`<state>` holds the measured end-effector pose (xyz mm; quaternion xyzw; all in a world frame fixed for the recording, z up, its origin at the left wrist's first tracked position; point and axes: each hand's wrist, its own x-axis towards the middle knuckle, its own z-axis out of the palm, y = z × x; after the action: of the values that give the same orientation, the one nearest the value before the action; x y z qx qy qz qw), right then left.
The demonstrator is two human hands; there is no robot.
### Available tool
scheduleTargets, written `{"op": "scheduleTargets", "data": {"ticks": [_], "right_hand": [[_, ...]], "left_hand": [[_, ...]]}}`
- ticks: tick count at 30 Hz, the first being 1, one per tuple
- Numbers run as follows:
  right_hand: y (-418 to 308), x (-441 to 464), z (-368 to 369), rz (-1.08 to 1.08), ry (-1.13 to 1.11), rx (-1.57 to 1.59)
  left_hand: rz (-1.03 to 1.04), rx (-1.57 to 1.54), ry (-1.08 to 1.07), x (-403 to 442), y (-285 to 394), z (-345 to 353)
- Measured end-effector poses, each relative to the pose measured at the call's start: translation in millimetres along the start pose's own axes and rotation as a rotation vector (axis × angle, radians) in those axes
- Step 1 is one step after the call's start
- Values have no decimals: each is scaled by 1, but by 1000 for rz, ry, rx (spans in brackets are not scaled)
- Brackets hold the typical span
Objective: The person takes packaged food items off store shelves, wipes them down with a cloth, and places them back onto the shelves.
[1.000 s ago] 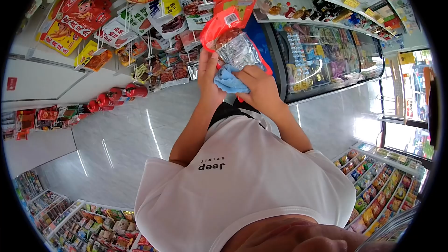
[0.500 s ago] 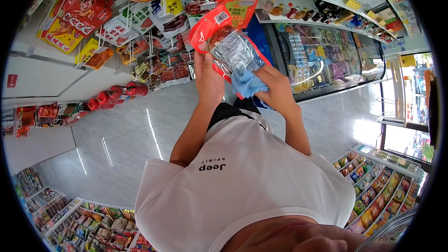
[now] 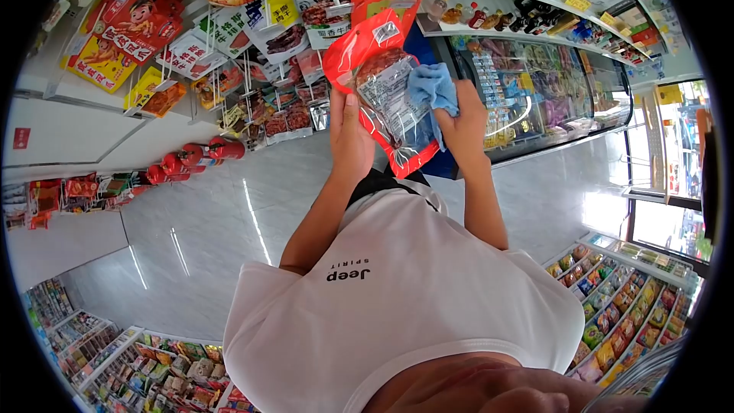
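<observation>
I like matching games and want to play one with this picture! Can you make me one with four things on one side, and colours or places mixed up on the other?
Things:
1. cloth
2. shirt
3. pack
4. floor

Colours and places:
A. white
B. red-edged, in the left hand
C. grey and shiny
D. blue, in the right hand

Right pairs: 1-D, 2-A, 3-B, 4-C

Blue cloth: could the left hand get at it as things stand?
Probably not without shifting its hold: the left hand supports the near side of the red-edged food packet, while the blue cloth is across the packet, in the right hand.
</observation>
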<state>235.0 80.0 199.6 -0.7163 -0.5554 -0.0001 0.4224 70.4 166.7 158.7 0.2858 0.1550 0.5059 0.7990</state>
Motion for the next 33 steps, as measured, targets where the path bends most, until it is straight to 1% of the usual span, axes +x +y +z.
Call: {"op": "scheduleTargets", "data": {"ticks": [2,3,6,7,10,13,16,17,19,20,21,24,25,28,29,32,33], "right_hand": [[-4,-1,-2,2,3,19],[-7,-6,-2,-67,-45,16],[-24,-14,-1,-247,-227,42],[-26,-18,2,-229,-276,50],[-30,-21,3,-248,-314,73],[-25,-22,-5,-227,-329,8],[-9,-18,-14,-108,-180,-36],[-7,-18,-17,-54,-156,-62],[-5,-22,-19,-112,-230,-12],[-5,-26,-20,-139,-266,13],[-10,-29,-20,-122,-319,59],[-2,-25,-20,-150,-173,53],[-3,-23,-22,-80,-134,18],[-6,-14,-20,-21,14,94],[-12,-13,-18,-34,57,101],[-18,-16,-18,-67,-24,145],[-15,-16,-17,-78,-3,156]], "left_hand": [[-14,-26,52,-2,5,7],[-23,-40,77,-2,6,10],[63,90,132,3,5,8],[22,-1,95,1,8,10],[33,20,104,1,12,11],[94,-21,106,4,14,12],[53,-29,126,4,19,6],[40,-39,169,3,20,6],[23,-47,231,4,23,8],[25,-48,226,4,25,9],[27,-48,221,4,27,11],[43,-38,147,5,31,12],[41,-21,138,5,31,12],[43,-16,65,4,26,11],[42,-22,30,3,23,10],[-14,2,6,-1,16,6],[33,10,3,-1,12,7]]}}
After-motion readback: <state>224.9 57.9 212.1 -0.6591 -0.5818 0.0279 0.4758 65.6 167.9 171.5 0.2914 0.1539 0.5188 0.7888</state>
